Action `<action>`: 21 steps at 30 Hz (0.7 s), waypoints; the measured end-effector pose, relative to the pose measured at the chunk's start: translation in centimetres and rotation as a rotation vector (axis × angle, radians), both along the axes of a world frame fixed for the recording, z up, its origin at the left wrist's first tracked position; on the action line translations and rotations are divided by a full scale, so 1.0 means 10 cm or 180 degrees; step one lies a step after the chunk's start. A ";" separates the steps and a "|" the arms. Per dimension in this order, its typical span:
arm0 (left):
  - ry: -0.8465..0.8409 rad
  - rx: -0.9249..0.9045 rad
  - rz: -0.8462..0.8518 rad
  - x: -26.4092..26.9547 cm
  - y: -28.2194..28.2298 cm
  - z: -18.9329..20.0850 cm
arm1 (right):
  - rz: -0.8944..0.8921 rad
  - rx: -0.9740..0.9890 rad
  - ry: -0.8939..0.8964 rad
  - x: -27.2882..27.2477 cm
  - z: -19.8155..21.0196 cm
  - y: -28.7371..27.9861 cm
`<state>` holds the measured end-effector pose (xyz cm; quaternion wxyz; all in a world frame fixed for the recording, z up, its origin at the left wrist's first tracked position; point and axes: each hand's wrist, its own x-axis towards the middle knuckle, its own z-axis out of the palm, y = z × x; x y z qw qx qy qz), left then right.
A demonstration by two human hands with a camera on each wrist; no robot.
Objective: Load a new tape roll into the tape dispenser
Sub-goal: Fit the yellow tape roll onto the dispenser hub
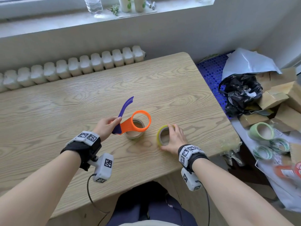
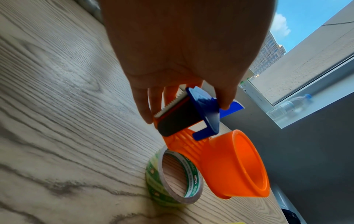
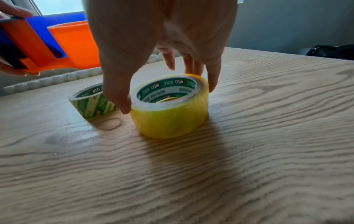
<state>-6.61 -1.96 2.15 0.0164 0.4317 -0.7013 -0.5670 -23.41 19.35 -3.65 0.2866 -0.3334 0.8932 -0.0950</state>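
My left hand (image 1: pixel 109 126) grips the orange tape dispenser (image 1: pixel 136 122) by its cutter end, above the table; its blue handle (image 1: pixel 125 106) points away and its orange ring (image 2: pixel 237 165) is bare. Beneath it an almost used-up roll (image 2: pixel 162 177) with a green printed core lies flat on the table. My right hand (image 1: pixel 172 137) reaches over a full yellow tape roll (image 3: pixel 170 112) lying flat, thumb (image 3: pixel 118 97) on its near-left side and fingers (image 3: pixel 212 75) at its far side, curled round it.
The wooden table (image 1: pixel 81 101) ends close to the right of the yellow roll. Beyond that edge lie a black bag (image 1: pixel 241 93), cardboard boxes (image 1: pixel 276 97) and more tape rolls (image 1: pixel 262 132). A radiator (image 1: pixel 73 67) runs along the far edge.
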 end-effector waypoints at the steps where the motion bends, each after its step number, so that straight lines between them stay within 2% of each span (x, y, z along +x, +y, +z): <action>1: -0.0016 -0.0025 0.0000 0.02 -0.01 0.00 | -0.0040 -0.0060 0.0002 -0.01 0.03 -0.01; 11: -0.0169 -0.0408 0.0114 0.02 -0.14 0.13 | -0.0322 -0.1372 0.0097 -0.32 0.71 -0.51; 15: -0.0111 -0.0493 0.0111 -0.06 -0.20 0.23 | -0.0103 -0.1642 -0.0092 -0.27 1.00 -0.79; 21: -0.0057 -0.0506 0.0095 -0.17 -0.27 0.44 | 0.0394 -0.1654 -0.0143 -0.11 1.24 -1.06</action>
